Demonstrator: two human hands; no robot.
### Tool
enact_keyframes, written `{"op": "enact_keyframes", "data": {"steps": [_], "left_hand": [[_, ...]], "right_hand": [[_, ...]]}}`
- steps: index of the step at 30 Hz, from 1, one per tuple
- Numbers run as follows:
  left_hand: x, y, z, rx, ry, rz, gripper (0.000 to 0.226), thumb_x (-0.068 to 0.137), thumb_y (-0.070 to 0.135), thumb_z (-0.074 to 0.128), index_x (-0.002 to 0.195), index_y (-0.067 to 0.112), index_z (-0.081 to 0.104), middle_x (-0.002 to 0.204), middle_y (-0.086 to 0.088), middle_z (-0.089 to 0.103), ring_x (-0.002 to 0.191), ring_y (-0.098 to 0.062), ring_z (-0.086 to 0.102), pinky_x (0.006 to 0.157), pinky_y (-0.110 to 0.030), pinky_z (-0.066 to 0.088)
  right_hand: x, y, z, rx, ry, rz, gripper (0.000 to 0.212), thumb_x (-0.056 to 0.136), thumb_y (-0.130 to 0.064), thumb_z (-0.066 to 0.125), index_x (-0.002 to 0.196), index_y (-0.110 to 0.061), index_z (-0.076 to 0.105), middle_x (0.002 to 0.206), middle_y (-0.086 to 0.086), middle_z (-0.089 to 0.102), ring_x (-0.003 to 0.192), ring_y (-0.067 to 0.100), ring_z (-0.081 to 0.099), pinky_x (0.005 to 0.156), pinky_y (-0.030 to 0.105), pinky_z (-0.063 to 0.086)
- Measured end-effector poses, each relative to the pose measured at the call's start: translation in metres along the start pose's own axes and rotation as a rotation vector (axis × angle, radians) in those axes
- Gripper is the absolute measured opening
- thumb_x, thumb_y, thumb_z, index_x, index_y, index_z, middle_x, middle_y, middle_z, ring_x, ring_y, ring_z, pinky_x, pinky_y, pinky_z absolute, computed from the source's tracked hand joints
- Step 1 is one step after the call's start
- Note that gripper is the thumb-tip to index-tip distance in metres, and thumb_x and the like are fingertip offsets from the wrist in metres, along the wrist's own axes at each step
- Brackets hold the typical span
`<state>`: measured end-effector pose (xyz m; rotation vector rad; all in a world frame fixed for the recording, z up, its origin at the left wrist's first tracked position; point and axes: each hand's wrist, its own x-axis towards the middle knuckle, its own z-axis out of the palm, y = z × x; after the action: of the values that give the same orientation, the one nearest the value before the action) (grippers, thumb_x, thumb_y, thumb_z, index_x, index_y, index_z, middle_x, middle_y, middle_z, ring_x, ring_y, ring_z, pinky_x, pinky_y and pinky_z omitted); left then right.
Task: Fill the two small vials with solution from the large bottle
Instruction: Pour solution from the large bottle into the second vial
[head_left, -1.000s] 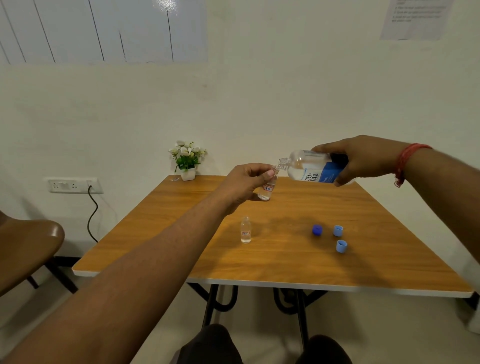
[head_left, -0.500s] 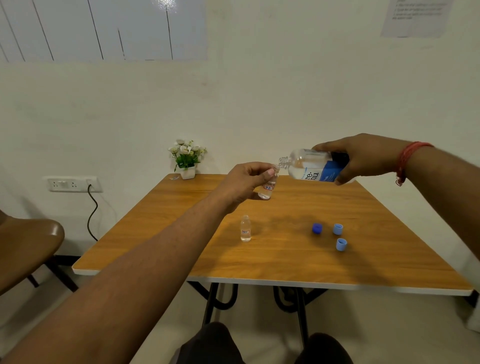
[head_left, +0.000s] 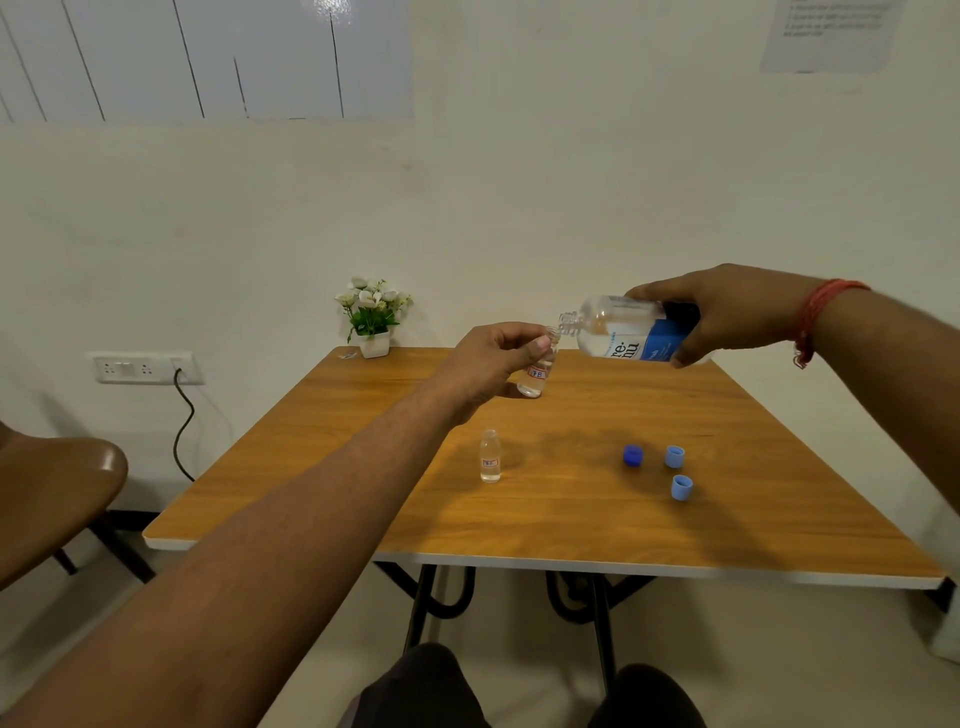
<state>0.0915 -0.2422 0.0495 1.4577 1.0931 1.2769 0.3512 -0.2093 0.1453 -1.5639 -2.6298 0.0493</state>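
My right hand (head_left: 727, 312) holds the large clear bottle (head_left: 618, 328) with a blue label, tipped nearly level, its open neck pointing left. My left hand (head_left: 488, 364) grips a small clear vial (head_left: 537, 374) above the wooden table (head_left: 545, 519), tilted, its mouth right at the bottle's neck. A little liquid sits in the vial's bottom. The second small vial (head_left: 490, 456) stands upright and uncapped on the table, nearer to me, holding clear liquid.
Three blue caps lie on the table's right half: a dark one (head_left: 632, 455) and two light ones (head_left: 674, 457) (head_left: 681, 487). A small potted plant (head_left: 373, 317) stands at the far left corner. A brown chair (head_left: 57, 493) is left of the table.
Both hands have stayed almost still, bottle neck held at the vial's mouth. The bottle looks tipped very slightly lower.
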Motion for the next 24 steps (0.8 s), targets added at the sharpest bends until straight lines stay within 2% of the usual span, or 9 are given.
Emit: {"op": "enact_keyframes", "data": {"steps": [10, 24], "left_hand": [[0.0006, 0.0005, 0.0001, -0.006, -0.008, 0.0, 0.013, 0.096, 0.021, 0.066, 0.107, 0.021, 0.072, 0.107, -0.004, 0.075, 0.089, -0.011, 0.07, 0.073, -0.035, 0.063], [0.0001, -0.0003, 0.0006, -0.001, -0.003, 0.001, 0.016, 0.097, 0.02, 0.065, 0.112, 0.018, 0.072, 0.108, -0.004, 0.075, 0.09, -0.011, 0.07, 0.075, -0.037, 0.062]], "right_hand": [[-0.0014, 0.0002, -0.0006, 0.006, -0.002, -0.008, 0.09, 0.076, -0.02, 0.079, 0.149, -0.032, 0.027, 0.132, 0.002, 0.056, 0.112, 0.02, 0.056, 0.1, 0.037, 0.046], [-0.0029, -0.0001, -0.0012, 0.012, -0.002, -0.012, 0.09, 0.076, -0.019, 0.079, 0.149, -0.033, 0.028, 0.132, 0.001, 0.057, 0.111, 0.02, 0.056, 0.098, 0.034, 0.046]]}}
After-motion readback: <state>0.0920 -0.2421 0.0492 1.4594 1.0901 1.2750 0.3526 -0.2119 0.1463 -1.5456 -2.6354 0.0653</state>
